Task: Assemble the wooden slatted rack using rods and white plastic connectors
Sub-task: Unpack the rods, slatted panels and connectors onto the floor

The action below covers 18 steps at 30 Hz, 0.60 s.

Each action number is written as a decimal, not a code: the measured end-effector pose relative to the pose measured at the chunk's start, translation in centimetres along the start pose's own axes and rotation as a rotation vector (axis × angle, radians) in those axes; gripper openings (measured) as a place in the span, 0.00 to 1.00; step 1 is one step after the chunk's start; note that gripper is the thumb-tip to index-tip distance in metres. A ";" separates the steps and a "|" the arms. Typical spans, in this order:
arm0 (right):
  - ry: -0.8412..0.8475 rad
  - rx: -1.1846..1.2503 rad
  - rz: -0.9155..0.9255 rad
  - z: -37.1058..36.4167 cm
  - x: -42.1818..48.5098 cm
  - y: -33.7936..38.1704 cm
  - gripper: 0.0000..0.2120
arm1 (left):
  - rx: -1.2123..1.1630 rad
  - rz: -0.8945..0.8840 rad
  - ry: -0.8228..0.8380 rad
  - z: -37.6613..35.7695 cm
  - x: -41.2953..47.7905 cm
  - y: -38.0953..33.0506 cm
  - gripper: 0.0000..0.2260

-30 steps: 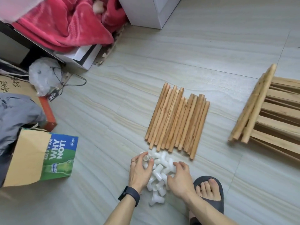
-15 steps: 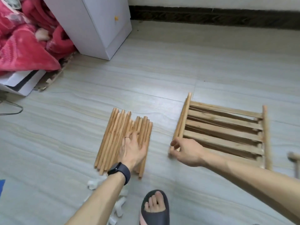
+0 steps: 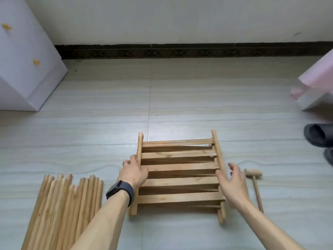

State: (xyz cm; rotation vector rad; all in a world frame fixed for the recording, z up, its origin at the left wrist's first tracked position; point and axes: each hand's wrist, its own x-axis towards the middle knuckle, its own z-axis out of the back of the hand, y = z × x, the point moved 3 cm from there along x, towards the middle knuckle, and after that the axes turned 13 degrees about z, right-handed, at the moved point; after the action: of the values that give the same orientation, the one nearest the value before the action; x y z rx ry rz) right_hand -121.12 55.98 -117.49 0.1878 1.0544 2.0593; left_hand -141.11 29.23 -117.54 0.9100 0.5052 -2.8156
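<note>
The panels (image 3: pixel 180 167) are gripped at their left edge by the left hand (image 3: pixel 134 175); the right hand (image 3: pixel 232 182), spread wide, should be closed evenly.

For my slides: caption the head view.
Left hand grips, right hand touches stacked pale wooden slatted panels; round wooden rods left, wooden mallet right.
</note>
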 end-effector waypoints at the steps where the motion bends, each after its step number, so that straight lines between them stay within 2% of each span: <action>1: 0.022 -0.014 -0.075 -0.4 0.1 -1.1 0.32 | -0.053 0.041 0.025 -0.7 0.2 0.2 0.29; 3: 0.077 0.017 -0.200 -1.3 0.1 -2.7 0.36 | -0.115 0.113 0.075 -2.2 0.2 0.8 0.31; 4: 0.114 0.041 -0.243 -1.7 0.1 -3.4 0.34 | -0.130 0.134 0.090 -2.9 0.1 1.2 0.31; 7: 0.189 0.047 -0.281 -2.2 0.2 -4.1 0.23 | -0.175 0.153 0.044 -4.4 -0.3 1.8 0.28; 10: 0.205 0.090 -0.299 -2.2 0.4 -4.2 0.18 | -0.234 0.179 -0.028 -4.7 -0.7 1.7 0.26; 13: 0.190 0.135 -0.292 -2.5 0.2 -4.2 0.14 | -0.269 0.175 -0.063 -4.0 -0.8 1.8 0.22; 18: 0.076 0.317 -0.254 -1.3 -0.7 -4.7 0.13 | -0.290 0.111 -0.069 -1.4 -1.6 0.5 0.21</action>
State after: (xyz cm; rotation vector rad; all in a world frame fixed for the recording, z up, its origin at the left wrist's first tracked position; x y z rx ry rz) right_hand -118.46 56.21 -121.60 0.1278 1.3753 1.6778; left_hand -138.92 29.29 -117.81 0.7546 0.8009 -2.5748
